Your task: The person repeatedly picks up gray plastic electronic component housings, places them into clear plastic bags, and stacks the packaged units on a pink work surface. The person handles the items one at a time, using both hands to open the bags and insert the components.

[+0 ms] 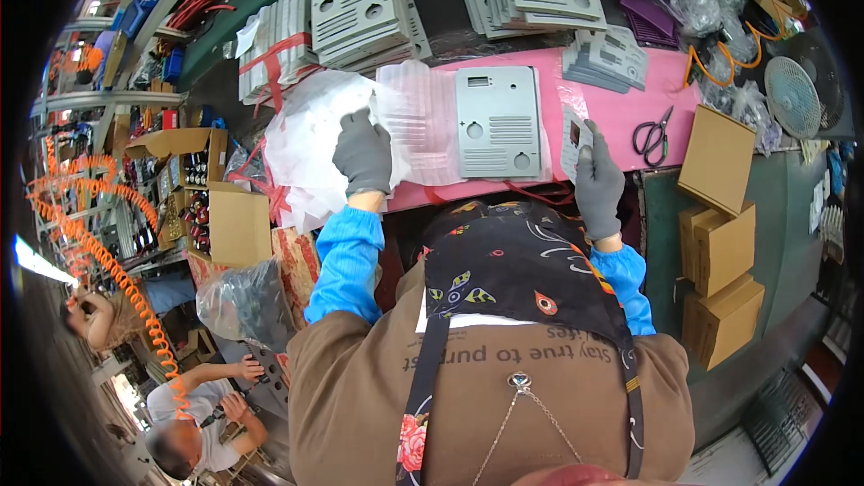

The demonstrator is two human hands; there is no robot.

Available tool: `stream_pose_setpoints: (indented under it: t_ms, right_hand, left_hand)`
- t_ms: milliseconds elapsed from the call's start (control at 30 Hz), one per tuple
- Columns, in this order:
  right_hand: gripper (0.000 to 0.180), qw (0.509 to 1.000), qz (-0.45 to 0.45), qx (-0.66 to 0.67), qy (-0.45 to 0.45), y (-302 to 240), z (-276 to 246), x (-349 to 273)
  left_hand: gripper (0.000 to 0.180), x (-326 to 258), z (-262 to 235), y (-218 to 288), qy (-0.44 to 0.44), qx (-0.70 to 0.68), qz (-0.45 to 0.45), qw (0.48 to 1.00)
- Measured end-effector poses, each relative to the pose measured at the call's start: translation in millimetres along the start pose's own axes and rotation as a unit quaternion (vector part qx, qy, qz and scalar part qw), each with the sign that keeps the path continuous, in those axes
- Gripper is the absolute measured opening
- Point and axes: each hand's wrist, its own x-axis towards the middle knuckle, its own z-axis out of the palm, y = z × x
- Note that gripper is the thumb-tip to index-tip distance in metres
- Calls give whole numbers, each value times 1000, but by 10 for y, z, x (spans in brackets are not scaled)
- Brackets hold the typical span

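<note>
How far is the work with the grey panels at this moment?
Done: one grey panel lies unwrapped on the pink mat. In hand: the left hand rests on white wrapping and clear plastic sleeves; the right hand holds a small grey part in its grip. Left: stacks of grey panels wait behind, and the flat cardboard boxes at the right look untouched.

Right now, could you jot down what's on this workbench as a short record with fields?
Left hand: grey glove, resting on a white plastic bag
Right hand: grey glove, holding a small grey panel upright
Between the hands: grey faceplate flat on the pink mat
Right of the mat: scissors, cardboard boxes
Behind: stacked grey faceplates
</note>
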Motion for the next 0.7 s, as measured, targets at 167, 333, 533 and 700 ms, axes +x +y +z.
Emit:
stream_pose_setpoints:
  t_ms: [167, 333, 533, 700]
  right_hand:
    - [48, 994, -96, 30, -39, -219, 89, 74]
    - [59, 972, -218, 41, -75, -534, 108, 128]
    - [46, 945, -307, 10, -111, -781, 301, 65]
    - [45, 960, -211, 119, -139, -1104, 170, 99]
  left_hand:
    - [36, -441, -185, 590, 88, -198, 267, 939]
    - [29, -543, 338, 632, -81, -361, 92, 924]
    - [36, -528, -817, 934, -210, -542, -14, 814]
    - [35, -517, -894, 927, -183, -665, -48, 722]
